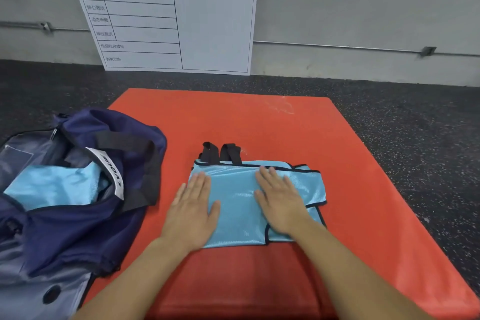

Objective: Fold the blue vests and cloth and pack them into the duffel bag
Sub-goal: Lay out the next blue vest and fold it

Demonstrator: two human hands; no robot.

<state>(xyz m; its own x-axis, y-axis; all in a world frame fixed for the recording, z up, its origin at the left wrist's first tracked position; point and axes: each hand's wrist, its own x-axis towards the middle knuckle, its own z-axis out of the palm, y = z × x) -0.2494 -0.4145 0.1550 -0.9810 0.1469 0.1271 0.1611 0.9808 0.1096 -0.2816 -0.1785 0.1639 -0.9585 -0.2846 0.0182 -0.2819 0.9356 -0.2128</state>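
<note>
A light blue vest [239,205] with black trim lies folded on the red mat [259,122], its black straps sticking out at the far edge. My left hand [193,212] rests flat on the vest's left edge, fingers spread. My right hand [281,199] presses flat on its middle-right part. Neither hand grips anything. The navy duffel bag [85,215] lies unzipped at the left, partly on the mat, with a folded light blue garment [52,187] inside it.
A white schedule board [181,15] leans against the grey wall behind the mat. Dark speckled floor [415,125] surrounds the mat. The bag's black handles [145,163] and white label drape over its right side, close to my left hand.
</note>
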